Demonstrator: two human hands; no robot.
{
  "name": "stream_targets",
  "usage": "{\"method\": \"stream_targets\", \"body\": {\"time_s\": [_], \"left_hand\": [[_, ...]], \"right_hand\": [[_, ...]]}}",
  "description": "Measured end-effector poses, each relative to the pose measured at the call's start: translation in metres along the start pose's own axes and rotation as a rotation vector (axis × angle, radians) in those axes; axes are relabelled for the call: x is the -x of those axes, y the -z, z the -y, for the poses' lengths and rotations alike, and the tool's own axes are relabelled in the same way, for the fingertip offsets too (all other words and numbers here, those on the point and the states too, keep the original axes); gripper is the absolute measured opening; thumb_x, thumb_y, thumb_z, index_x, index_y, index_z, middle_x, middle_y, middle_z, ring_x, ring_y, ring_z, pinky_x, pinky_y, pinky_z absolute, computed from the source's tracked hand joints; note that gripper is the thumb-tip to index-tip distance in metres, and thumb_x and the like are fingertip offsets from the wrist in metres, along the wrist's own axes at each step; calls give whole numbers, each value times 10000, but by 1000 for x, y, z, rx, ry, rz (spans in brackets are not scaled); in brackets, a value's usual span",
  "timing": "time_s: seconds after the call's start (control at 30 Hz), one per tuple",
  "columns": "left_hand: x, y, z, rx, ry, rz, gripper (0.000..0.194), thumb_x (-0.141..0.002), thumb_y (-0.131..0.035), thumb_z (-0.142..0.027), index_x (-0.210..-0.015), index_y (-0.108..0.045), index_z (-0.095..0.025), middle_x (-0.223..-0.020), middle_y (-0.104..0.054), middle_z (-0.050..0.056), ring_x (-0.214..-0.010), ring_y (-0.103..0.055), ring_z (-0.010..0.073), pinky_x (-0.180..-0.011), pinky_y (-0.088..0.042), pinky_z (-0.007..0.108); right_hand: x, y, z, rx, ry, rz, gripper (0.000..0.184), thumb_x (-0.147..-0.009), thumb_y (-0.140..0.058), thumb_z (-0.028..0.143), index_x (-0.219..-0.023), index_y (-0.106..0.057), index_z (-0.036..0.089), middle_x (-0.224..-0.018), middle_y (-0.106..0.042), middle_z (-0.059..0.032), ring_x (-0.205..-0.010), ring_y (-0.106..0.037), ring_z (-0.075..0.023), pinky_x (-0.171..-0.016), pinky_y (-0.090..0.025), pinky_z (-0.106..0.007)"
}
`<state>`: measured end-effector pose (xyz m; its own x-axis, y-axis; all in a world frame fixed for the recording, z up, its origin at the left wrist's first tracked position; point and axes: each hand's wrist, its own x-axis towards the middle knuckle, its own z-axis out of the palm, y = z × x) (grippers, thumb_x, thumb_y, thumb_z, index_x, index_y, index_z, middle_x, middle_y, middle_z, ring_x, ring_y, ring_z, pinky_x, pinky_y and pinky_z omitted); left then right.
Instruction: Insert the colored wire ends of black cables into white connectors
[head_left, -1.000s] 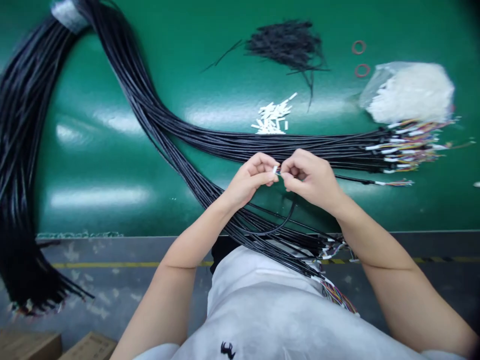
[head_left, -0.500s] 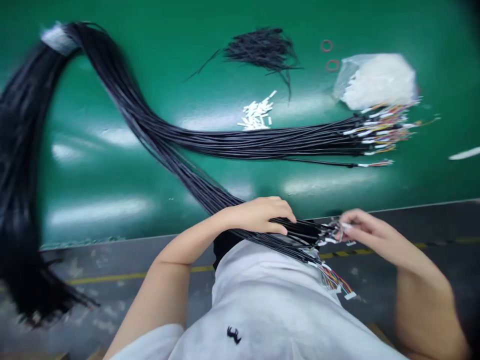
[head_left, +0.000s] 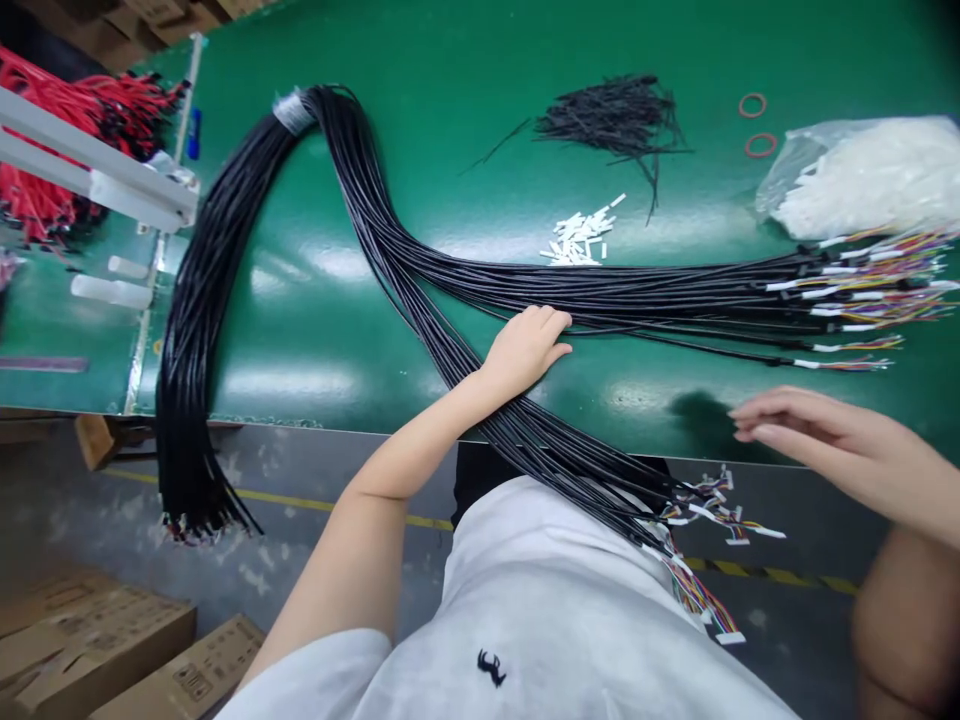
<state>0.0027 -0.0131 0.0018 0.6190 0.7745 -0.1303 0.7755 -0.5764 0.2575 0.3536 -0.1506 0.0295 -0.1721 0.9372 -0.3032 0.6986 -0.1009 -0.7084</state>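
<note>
My left hand (head_left: pixel 529 346) reaches over the table, its fingers and thumb closed about black cable at the lower edge of the upper cable bundle (head_left: pixel 660 285). Stripped coloured wires with white sleeves (head_left: pixel 892 270) form that bundle's right end. Under my left wrist passes a second branch of black cables (head_left: pixel 577 450), hanging over the table edge onto my lap. White connectors (head_left: pixel 731 637) tip its coloured wires. Apart from both branches, my right hand (head_left: pixel 825 440) hovers at the table's front edge, holding nothing, with its fingers stretched out.
Behind the bundles lie black cable ties (head_left: pixel 611 112), short white sleeves (head_left: pixel 579 238), two red rubber bands (head_left: pixel 752 105) and a bag of white pieces (head_left: pixel 870 175). A wrapped band (head_left: pixel 294 112) gathers the cables. Red cables (head_left: pixel 82 130) and cardboard boxes (head_left: pixel 105 640) are at left.
My left hand has moved from the lap branch up to the upper bundle. My right hand has left the connector ends and moved right. The view has shifted, showing more at left.
</note>
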Motion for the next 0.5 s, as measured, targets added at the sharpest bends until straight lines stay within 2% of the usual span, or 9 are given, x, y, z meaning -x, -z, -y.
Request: {"method": "stream_targets", "body": {"time_s": [0.07, 0.13, 0.2, 0.27, 0.33, 0.43, 0.5], "left_hand": [[-3, -1, -2, -21, -14, 33, 292, -1045, -555, -358, -1205, -666, -141, -1207, -718, 120, -1152, -645, 279, -1016, -502, 400], [-5, -2, -4, -52, -35, 57, 269, -1060, -520, -340, -1141, -670, -132, -1193, -712, 136, -1147, -642, 284, -1013, -488, 404], [-6, -1, -5, -40, -19, 69, 242, -1062, -513, -300, -1122, -660, -118, -1170, -714, 148, -1110, -655, 270, -967, -490, 384], [-6, 3, -4, 55, -5, 67, 213, -1056, -522, -275, -1137, -653, -127, -1114, -730, 120, -1029, -676, 227, -883, -495, 341], [-4, 13, -1, 185, -71, 11, 221, -1048, -557, -304, -1180, -665, -162, -1034, -747, 64, -965, -685, 184, -840, -496, 308], [0, 37, 9, 372, -255, -239, 270, -1039, -596, -429, -1151, -724, -218, -972, -768, 24, -951, -701, 149, -878, -519, 297], [3, 53, 16, 520, -297, -443, 322, -1043, -573, -497, -1072, -749, -230, -991, -789, 25, -941, -719, 137, -873, -540, 297]], "right_hand": [[-17, -11, 17, -29, 12, 104, 636, -882, -514, 885, -957, -802, 323, -1051, -813, -99, -931, -784, -275, -910, -642, -464], [-33, -24, 27, -86, 48, 227, 534, -935, -564, 745, -1075, -797, 285, -1158, -801, -113, -1086, -766, -299, -1012, -610, -476], [-48, -34, 30, -176, 14, 231, 476, -932, -618, 618, -1213, -756, 260, -1260, -766, -123, -1083, -764, -278, -1014, -612, -443], [-59, -38, 27, -280, -78, 65, 525, -927, -642, 520, -1379, -671, 255, -1388, -711, -131, -997, -764, -225, -982, -618, -403], [-67, -37, 21, -347, -123, -150, 636, -917, -666, 472, -1513, -576, 270, -1519, -639, -132, -1018, -745, -202, -939, -615, -368], [-70, -33, 9, -416, -112, -311, 792, -887, -720, 406, -1621, -463, 255, -1527, -634, -174, -973, -747, -189, -804, -616, -330], [-66, -31, 4, -488, -76, -338, 813, -855, -762, 343, -1611, -477, 248, -1365, -731, -178, -863, -758, -180, -698, -606, -305]]}}
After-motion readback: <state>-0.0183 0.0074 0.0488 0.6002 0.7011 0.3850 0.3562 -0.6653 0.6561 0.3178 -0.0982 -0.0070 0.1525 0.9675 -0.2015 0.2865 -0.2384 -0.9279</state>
